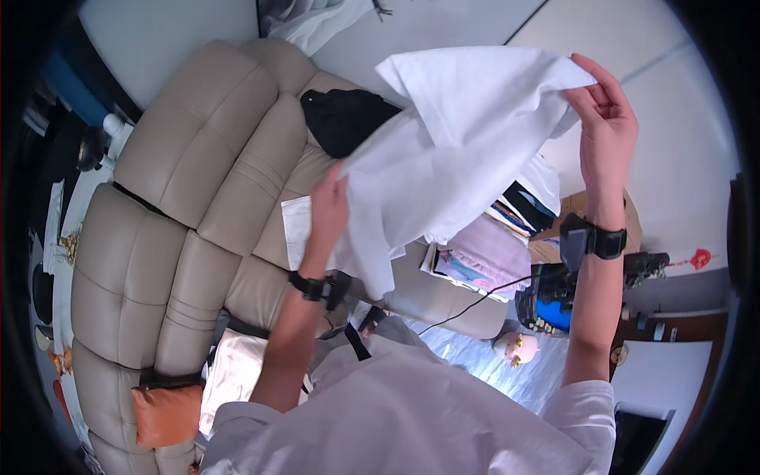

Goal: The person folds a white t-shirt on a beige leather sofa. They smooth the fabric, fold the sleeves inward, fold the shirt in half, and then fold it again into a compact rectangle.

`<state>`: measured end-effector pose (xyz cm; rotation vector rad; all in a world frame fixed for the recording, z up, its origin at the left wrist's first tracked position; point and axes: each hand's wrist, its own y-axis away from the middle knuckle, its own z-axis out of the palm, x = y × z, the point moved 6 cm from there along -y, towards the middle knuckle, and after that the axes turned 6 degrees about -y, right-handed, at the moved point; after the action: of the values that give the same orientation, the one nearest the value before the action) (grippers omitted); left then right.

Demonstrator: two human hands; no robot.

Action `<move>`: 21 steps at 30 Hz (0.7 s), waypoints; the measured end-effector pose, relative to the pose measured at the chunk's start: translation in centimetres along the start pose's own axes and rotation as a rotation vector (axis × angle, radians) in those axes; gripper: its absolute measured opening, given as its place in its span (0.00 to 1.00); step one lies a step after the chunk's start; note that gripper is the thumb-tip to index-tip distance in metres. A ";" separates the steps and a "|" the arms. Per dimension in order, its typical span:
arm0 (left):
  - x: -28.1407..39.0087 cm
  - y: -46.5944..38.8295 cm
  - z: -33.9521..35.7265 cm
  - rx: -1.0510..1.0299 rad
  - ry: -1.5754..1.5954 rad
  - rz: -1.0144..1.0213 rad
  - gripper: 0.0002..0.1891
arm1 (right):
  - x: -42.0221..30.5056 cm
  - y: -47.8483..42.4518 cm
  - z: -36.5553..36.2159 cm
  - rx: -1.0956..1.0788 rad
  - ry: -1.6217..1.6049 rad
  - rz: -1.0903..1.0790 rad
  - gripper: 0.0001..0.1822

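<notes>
A white cloth garment is stretched in the air between my hands, above the sofa seat. My left hand grips its lower left edge. At the upper right, my right hand pinches a corner between thumb and fingers. Both wrists wear black straps with small devices. Part of a black garment shows on the sofa behind the cloth. Another white cloth lies on the seat beside my left hand, partly hidden by it. What exactly the held garment is, I cannot tell.
A beige leather sofa curves along the left. Stacked folded clothes rest on its right part, near a cardboard box. An orange cushion and light folded fabric lie lower left. A black cable runs near a pink toy.
</notes>
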<state>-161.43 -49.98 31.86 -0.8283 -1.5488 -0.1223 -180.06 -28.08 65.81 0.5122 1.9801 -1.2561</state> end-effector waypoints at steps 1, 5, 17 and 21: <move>3.1 -0.9 -1.2 -0.008 -0.053 0.026 0.12 | 0.0 0.3 -2.2 0.050 0.109 -0.002 0.15; 6.9 -4.4 -3.3 -0.161 0.077 -0.029 0.10 | 0.4 1.2 -10.7 0.203 0.346 -0.023 0.10; 18.8 -5.0 -4.5 -0.023 -0.330 0.524 0.10 | -2.2 6.1 -13.6 0.077 0.266 -0.264 0.18; 27.9 1.8 0.8 0.005 -0.111 0.695 0.03 | 0.7 5.9 -8.6 -0.052 0.030 0.253 0.19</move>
<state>-158.99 -36.46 56.20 -1.3383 -1.2808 0.4393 -179.78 -17.78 64.01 0.7345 1.8983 -1.0426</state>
